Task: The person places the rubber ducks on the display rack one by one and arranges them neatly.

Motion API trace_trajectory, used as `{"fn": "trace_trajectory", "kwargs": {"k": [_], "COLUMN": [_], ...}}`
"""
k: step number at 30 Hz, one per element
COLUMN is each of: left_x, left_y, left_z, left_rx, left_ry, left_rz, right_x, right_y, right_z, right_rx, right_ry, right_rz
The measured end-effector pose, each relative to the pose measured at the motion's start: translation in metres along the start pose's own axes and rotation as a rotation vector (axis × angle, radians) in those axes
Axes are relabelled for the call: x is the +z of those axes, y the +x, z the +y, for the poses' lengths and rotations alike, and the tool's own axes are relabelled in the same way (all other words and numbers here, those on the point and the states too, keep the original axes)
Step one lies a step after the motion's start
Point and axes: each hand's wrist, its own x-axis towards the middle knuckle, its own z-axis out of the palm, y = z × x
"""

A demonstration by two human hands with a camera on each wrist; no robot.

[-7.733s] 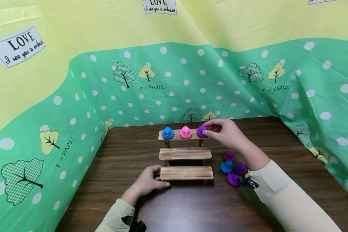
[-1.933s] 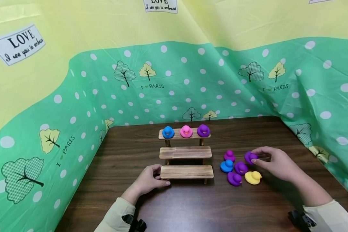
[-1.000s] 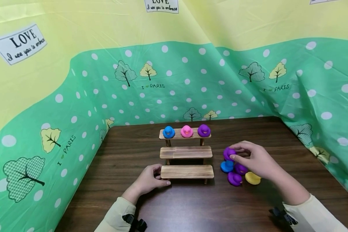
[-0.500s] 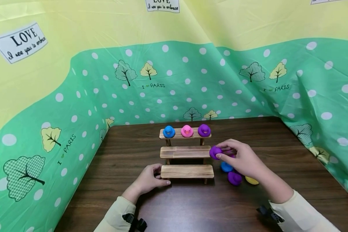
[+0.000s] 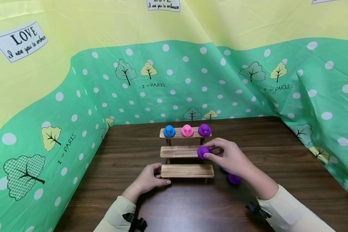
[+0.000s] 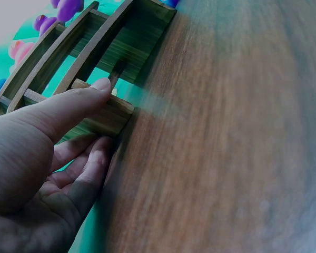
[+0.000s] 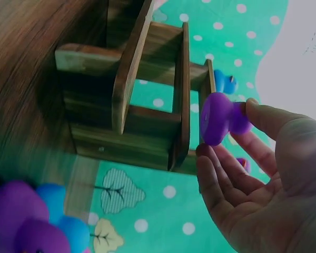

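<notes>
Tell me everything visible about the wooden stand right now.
The wooden stand has three round-cornered planks, stepped upward toward the back on legs. It looks like brown wood with visible grain, and stands upright on the dark table. Its top plank bears a blue duck, a pink duck and a purple duck. The left hand grips its lower left end. The right hand holds another purple duck at the right end of the middle plank; whether that duck touches it is unclear.
</notes>
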Motion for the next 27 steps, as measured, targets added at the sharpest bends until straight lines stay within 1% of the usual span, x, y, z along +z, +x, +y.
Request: {"fn": "trace_trajectory", "kwargs": {"k": [7,14,20,27], "left_x": [0.000,0.000,0.000,0.000], "left_y": [0.001,0.000,0.001,0.002], "left_z": [-0.001,0.001,0.000,-0.001], "left_rx": [0.008,0.005,0.003,0.008], "left_ry": [0.002,0.004,0.002,-0.002], "left_rz": [0.003,0.006,0.005,0.000], "right_x": [0.016,0.031,0.043,0.058], "right_y": [0.008,0.016,0.027,0.037], "right_z": [-0.011,-0.019,-0.026,-0.034], "right_rx": [0.009,-0.005,-0.018,0.008], "right_ry": [0.045,0.068,0.076,0.063], "right_rz": [-0.032,-0.032,-0.025,-0.031]}}
